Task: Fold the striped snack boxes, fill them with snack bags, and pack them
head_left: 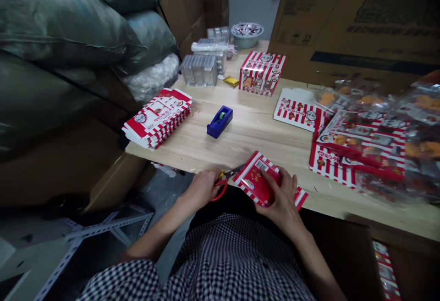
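Note:
My left hand [202,188] is closed on the handles of red-handled scissors [222,190] at the table's front edge. The dark blades point right, against the left side of a red-and-white striped packet [257,179]. My right hand [281,195] grips that packet from the right, thumb and fingers spread over its face. Part of the packet lies hidden under this hand. Beyond them, a blue tape dispenser [220,121] stands on the wooden table [192,147].
Folded striped boxes [158,117] lie stacked at the left. An upright striped box [262,74], clear plastic cases [199,70] and a bowl [247,35] of small packets stand behind. Striped packages [364,140] and bagged items crowd the right. Large sacks [58,21] rise at the left.

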